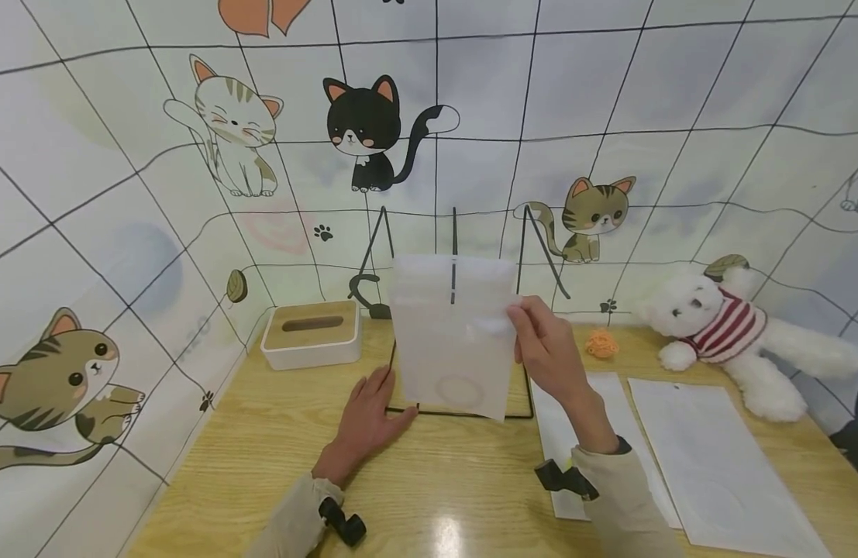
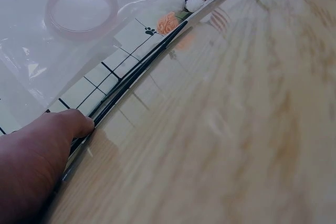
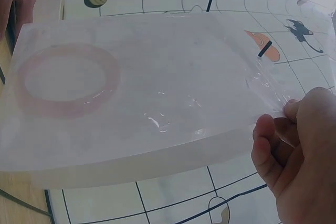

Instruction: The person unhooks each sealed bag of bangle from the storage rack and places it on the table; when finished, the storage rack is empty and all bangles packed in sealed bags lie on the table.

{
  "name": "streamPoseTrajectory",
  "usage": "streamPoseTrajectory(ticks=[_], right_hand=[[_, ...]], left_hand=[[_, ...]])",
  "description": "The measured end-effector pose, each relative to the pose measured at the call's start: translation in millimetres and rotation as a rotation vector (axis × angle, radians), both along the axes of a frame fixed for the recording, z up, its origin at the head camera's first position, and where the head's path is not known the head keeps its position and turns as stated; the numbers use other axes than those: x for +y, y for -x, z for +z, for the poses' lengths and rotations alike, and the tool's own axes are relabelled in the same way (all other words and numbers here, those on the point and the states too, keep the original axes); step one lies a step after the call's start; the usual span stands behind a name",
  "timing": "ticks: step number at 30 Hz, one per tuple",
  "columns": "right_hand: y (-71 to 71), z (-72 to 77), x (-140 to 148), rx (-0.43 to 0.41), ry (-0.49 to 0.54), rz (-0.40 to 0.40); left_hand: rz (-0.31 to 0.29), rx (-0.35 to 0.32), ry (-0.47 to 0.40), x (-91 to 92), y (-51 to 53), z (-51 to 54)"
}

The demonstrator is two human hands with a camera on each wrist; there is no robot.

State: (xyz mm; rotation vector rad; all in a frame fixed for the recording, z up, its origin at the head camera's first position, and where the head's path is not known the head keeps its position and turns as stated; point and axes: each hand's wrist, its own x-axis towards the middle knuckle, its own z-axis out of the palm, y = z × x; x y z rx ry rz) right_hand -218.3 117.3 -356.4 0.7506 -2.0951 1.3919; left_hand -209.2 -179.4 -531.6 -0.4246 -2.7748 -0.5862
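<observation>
A frosted plastic bag (image 1: 449,341) stands upright in front of a black wire rack (image 1: 470,414), with a dark prong of the rack showing at its top. Inside lies a pink ring (image 3: 107,74), low in the bag. My right hand (image 1: 550,353) pinches the bag's upper right edge between thumb and fingers, as the right wrist view shows closely. Spread on the table, my left hand (image 1: 369,418) rests at the rack's front left corner. Its thumb (image 2: 73,124) touches the black base rod (image 2: 139,72). Part of the rack is hidden behind the bag.
A white tissue box (image 1: 313,341) with a wooden lid stands behind left. At right lie two flat white sheets or bags (image 1: 721,457), an orange ball-like flower (image 1: 601,344) and a white plush bear (image 1: 728,325). Cat-printed cloth (image 1: 470,93) lines the walls.
</observation>
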Motion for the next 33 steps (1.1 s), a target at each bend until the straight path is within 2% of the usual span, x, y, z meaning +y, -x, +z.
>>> streamPoseTrajectory(ticks=[7, 14, 21, 27, 33], right_hand=[[-2.9, 3.6, 0.8, -0.025, -0.010, 0.019], [-7.8, 9.9, 5.9, -0.048, -0.062, 0.031], [-12.0, 14.4, 10.1, -0.093, -0.096, 0.051], [-15.4, 17.1, 12.2, -0.101, -0.121, 0.128], [-21.3, 22.2, 16.4, -0.169, -0.179, 0.217]], left_hand=[[-0.004, -0.014, 0.002, -1.7, -0.6, 1.8], [-0.006, 0.020, 0.030, -2.4, 0.8, -0.1], [0.000, -0.011, 0.027, -2.3, 0.9, 2.5], [0.004, -0.010, 0.014, -2.7, 1.2, 2.5], [-0.016, 0.031, 0.015, -3.2, 2.9, 0.5]])
